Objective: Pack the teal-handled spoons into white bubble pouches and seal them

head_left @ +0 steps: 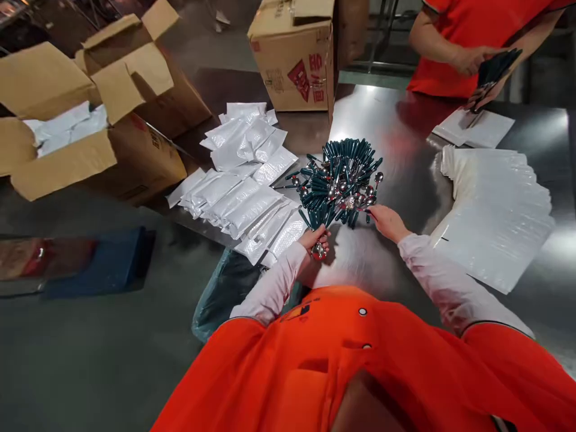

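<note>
A heap of spoons (pixel 344 171) with dark green handles and shiny metal bowls lies on the metal table in front of me. At its near left edge, my left hand (pixel 315 239) is closed around a bunch of spoons (pixel 318 251); their bowls show below the fingers and their green handles fan out above. My right hand (pixel 387 222) reaches the near right side of the heap, thumb and fingers pinched on what looks like one spoon (pixel 369 211). Its grip is partly lost among the other spoons.
Filled white bubble mailers (pixel 243 204) are piled left of the heap. Flat white mailers (pixel 499 210) fan out on the right of the table (pixel 405 162). Cartons (pixel 297 66) stand behind and an open box (pixel 67 144) at left. Across the table, a co-worker's hands (pixel 472 63) hold dark-handled utensils.
</note>
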`<state>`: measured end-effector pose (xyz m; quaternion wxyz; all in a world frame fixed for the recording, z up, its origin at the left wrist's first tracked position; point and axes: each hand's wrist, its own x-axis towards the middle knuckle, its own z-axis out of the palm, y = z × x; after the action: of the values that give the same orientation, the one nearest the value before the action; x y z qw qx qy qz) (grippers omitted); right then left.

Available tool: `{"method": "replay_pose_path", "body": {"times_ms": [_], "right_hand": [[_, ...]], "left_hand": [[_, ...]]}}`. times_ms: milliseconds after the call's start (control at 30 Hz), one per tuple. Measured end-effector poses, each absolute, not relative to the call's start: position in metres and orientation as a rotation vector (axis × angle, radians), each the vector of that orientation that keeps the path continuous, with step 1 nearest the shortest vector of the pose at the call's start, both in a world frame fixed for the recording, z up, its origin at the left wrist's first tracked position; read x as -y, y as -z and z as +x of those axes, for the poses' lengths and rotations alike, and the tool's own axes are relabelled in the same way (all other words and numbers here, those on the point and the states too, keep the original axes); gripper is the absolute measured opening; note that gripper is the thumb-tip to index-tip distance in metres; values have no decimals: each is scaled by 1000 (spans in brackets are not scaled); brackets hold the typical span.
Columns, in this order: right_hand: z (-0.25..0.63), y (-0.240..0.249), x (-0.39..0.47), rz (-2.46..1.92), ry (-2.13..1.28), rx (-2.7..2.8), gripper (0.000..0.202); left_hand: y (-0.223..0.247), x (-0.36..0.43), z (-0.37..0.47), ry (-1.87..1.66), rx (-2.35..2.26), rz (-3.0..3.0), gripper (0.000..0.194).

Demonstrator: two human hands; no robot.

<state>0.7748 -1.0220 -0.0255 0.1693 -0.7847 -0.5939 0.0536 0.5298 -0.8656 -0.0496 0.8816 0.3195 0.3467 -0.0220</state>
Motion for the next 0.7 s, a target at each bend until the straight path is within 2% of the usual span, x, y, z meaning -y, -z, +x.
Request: {"method": "replay_pose_path", "body": {"times_ms": [167, 267, 400, 467, 567, 633, 700], "right_hand": [[746, -20, 1018, -1518, 72, 2550, 33], [727, -42, 999, -1282, 100, 2748, 33], [717, -56, 987, -1217, 24, 2760, 34], [720, -56, 989, -1340, -48, 2578, 33], [721, -46, 1002, -1737, -124, 1854, 34], [708, -35, 1013, -1802, -277, 1273, 49], [681, -22, 1024, -1627, -547, 856, 77]], "left_hand": [[43, 862, 529, 216, -598, 747, 52], [34, 875, 529, 341, -447, 819, 48], [21, 892, 523, 378, -347, 837, 48], [17, 899, 519, 352, -357, 831, 43], [14, 908, 515, 305, -358, 878, 30], [14, 914, 515, 197, -437, 1073, 26], [14, 923, 518, 54, -580, 1392, 18]]}}
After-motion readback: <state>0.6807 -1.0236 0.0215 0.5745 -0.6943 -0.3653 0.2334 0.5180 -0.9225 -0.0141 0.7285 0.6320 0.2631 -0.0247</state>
